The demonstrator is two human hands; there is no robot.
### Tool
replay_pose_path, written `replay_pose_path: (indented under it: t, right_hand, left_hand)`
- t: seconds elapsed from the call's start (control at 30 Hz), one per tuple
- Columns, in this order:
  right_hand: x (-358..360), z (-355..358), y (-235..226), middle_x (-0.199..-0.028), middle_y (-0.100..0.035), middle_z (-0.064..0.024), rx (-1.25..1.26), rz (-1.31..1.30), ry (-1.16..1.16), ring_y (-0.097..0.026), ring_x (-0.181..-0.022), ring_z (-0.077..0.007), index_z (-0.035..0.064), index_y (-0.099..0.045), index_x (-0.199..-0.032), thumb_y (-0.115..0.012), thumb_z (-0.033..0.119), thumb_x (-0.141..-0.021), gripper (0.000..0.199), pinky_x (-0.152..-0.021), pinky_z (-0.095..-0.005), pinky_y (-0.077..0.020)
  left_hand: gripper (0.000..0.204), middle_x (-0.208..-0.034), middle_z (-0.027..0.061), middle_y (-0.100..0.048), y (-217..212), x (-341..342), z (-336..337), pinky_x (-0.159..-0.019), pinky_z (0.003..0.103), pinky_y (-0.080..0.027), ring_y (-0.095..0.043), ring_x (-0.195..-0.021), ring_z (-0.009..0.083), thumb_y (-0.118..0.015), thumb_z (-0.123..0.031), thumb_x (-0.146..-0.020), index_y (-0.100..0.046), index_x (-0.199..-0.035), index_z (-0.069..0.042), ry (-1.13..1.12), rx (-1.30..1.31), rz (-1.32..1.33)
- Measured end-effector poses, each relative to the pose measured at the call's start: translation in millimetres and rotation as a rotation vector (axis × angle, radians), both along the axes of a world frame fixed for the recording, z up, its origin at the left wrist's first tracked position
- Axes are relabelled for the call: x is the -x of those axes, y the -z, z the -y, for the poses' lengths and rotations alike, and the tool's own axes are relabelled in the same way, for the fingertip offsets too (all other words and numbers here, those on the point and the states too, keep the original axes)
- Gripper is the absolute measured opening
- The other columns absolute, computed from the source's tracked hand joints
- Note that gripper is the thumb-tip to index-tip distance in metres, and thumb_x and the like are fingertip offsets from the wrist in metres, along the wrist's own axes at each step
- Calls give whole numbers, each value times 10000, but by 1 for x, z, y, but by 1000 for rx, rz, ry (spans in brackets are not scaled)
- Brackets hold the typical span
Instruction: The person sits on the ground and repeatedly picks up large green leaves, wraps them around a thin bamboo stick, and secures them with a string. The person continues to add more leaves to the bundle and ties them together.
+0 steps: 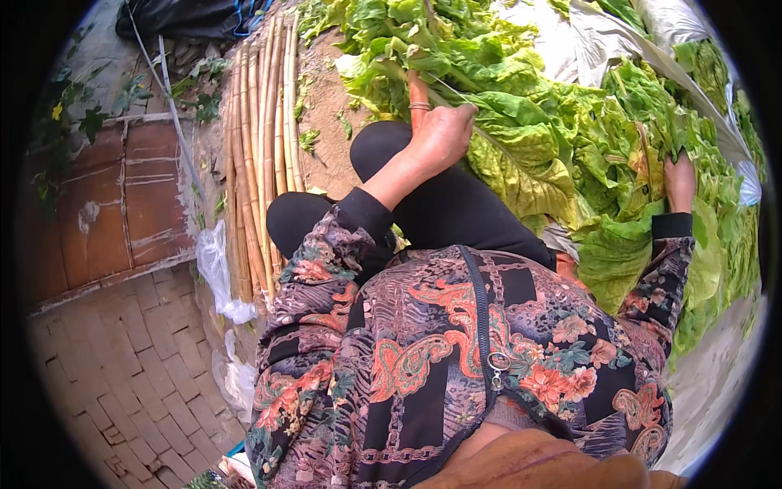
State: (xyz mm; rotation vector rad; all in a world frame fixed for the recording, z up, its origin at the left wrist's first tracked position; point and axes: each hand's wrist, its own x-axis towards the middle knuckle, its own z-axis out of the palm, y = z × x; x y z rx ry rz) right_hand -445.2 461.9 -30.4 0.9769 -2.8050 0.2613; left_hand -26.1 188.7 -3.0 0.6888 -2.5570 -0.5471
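My left hand (pixel 440 134) is above my bent knee, at the near edge of a heap of large leaves. Its index finger, with a ring on it, points up to the leaf stems, while the thumb and other fingers are closed on a thin white thread (pixel 446 88). Wide green and yellowing leaves that look like tobacco leaves (pixel 521 163) spread from the top middle to the right. Among the leaves on the far right is my right hand (pixel 680 183); foliage hides most of its fingers, so their grip does not show.
Long bamboo poles (pixel 265 138) lie side by side on bare soil at the left. Clear plastic bags (pixel 216 273) rest beside them, near brick paving (pixel 147 367) and a rust-brown panel (pixel 98 212). Pale sheeting (pixel 586 49) covers part of the leaves at the back. A black bag (pixel 187 20) lies top left.
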Motion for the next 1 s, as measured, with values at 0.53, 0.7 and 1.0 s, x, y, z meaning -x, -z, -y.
replay_pose_path:
  t: [0.53, 0.7, 1.0]
  right_hand:
    - [-245, 281, -41, -934, -612, -90, 211, -73, -1431, -584, -903, -305, 73, -549, -1051, -553, 71, -768, 283, -814, -403, -447]
    - [-237, 273, -3, -1093, -619, -154, 394, 354, -1287, -588, -1019, -313, 43, -566, -1140, -619, 42, -743, 401, -872, -357, -463]
    - [-259, 249, 0, -856, -626, -155, 743, 511, -810, -617, -826, -317, 35, -565, -987, -615, 81, -730, 265, -745, -379, -474]
  left_hand:
    - [219, -811, 155, -676, -68, -39, 100, -710, 359, -510, -657, -732, 243, -612, -205, -807, -693, -910, -29, -287, -279, -12]
    - [202, -679, -30, -588, -6, -45, 92, -461, 217, -351, -467, -533, 53, -603, -167, -894, -665, -991, -1, -220, -1117, -217]
    - [253, -797, 196, -639, -35, -15, 19, -675, 458, -483, -614, -780, 396, -606, -233, -806, -655, -1022, -112, -219, -82, -5]
